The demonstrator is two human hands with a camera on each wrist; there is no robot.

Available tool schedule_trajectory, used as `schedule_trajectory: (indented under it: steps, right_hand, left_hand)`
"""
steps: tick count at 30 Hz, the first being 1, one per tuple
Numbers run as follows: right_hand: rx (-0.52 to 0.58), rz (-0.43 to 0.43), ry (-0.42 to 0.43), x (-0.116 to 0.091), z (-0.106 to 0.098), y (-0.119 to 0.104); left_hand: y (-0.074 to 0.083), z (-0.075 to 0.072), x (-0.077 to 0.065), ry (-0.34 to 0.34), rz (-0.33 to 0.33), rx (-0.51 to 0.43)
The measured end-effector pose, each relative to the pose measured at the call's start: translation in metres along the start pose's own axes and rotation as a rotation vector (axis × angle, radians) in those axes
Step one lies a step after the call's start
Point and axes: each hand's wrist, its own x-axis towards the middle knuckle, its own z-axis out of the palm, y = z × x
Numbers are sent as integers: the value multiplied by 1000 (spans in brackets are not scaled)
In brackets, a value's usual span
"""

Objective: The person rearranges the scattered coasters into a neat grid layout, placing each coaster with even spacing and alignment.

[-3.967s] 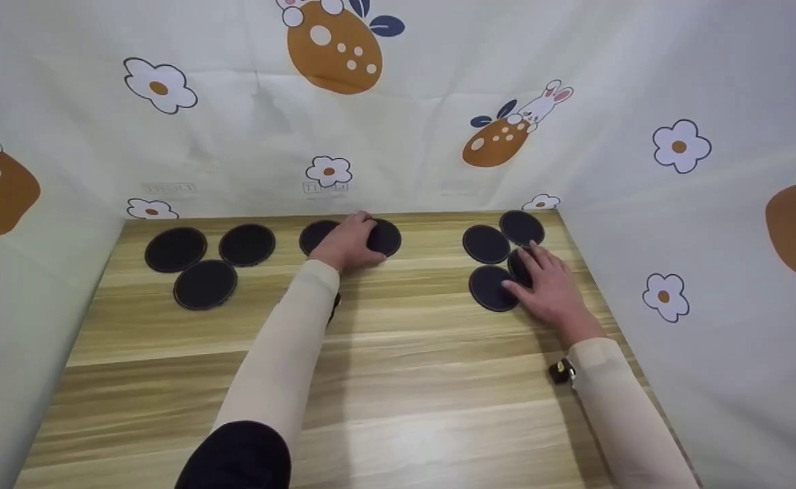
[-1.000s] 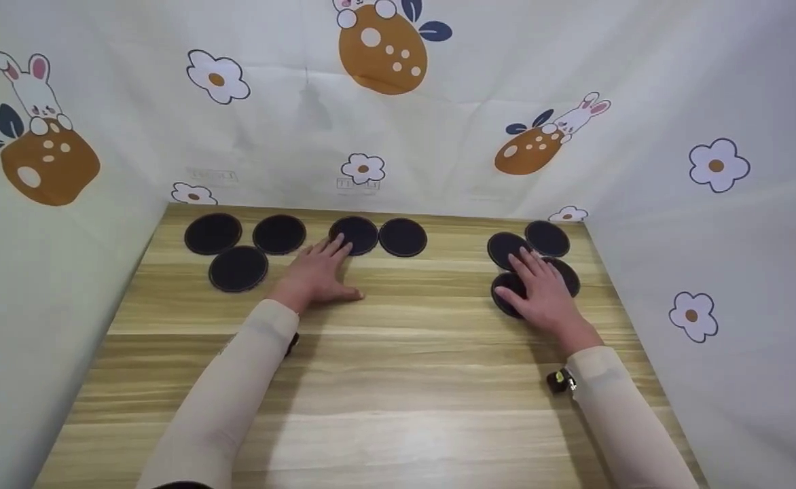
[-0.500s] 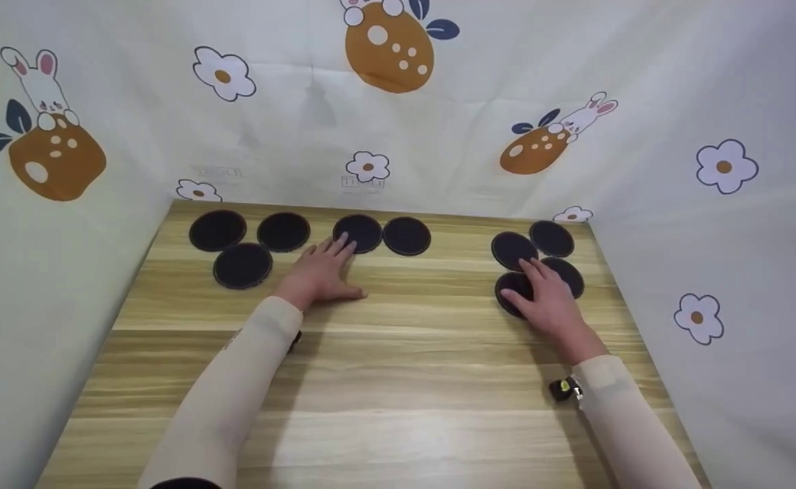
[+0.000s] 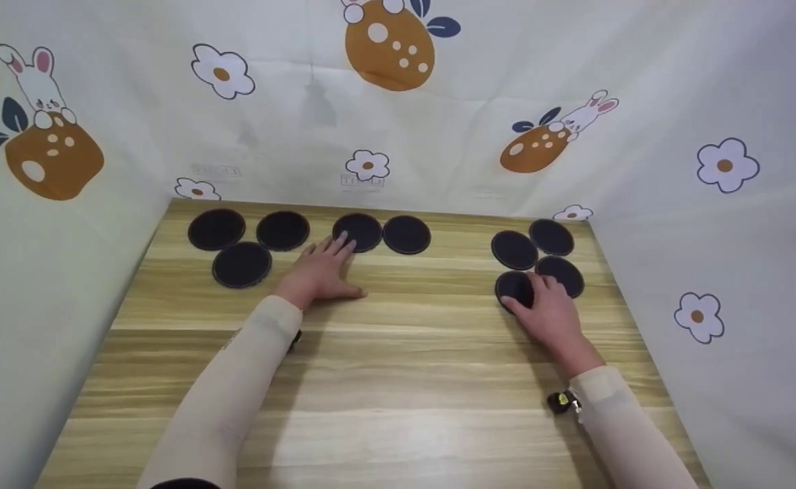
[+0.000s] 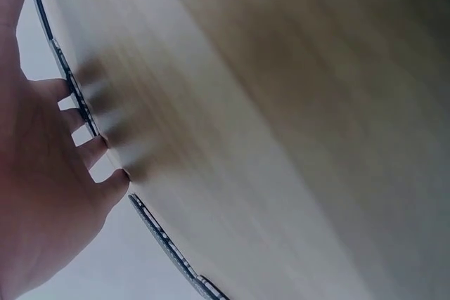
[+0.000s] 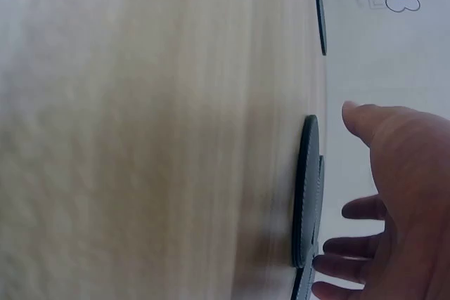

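Several flat round black coasters with stitched edges lie on a wooden tabletop. My left hand (image 4: pixel 316 272) is spread, its fingertips on the near edge of a coaster (image 4: pixel 365 227) in the middle pair; the thumb points right over bare wood. In the left wrist view, the fingers reach down to the thin coaster edge (image 5: pixel 63 61). At the right, my right hand (image 4: pixel 551 312) hovers with loosely bent fingers over the nearest coaster (image 4: pixel 515 288) of a cluster. The right wrist view shows thumb and fingers apart, standing off that coaster's face (image 6: pixel 306 194).
To the left, a group of coasters (image 4: pixel 242 265) lies near the back edge. Beside the left hand's coaster is its pair mate (image 4: pixel 407 235). A printed cloth (image 4: pixel 439 136) with rabbits and flowers walls in the wooden tabletop (image 4: pixel 398 380) at back and sides.
My left hand has moved left from the middle pair's right coaster, then stayed still. My right hand has drawn back toward me, its fingers now more bent. The head view has shifted slightly.
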Motion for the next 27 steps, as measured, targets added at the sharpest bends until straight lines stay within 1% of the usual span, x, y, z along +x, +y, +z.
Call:
schedule_trajectory:
  steps: [5, 11, 19, 24, 27]
  right_hand:
    - [-60, 27, -2, -1, 3, -3]
    - [-96, 24, -11, -2, 6, -6]
    - [-34, 50, -42, -5, 13, -6]
    - [22, 65, -59, -6, 14, -7]
    - [37, 74, -64, -7, 13, -7]
  left_hand:
    - [1, -1, -1, 1, -8, -29]
    - [1, -1, -1, -5, -16, -15]
    - [1, 0, 0, 0, -9, -16]
    - [0, 0, 0, -2, -9, -13]
    - [1, 0, 0, -6, -9, -7]
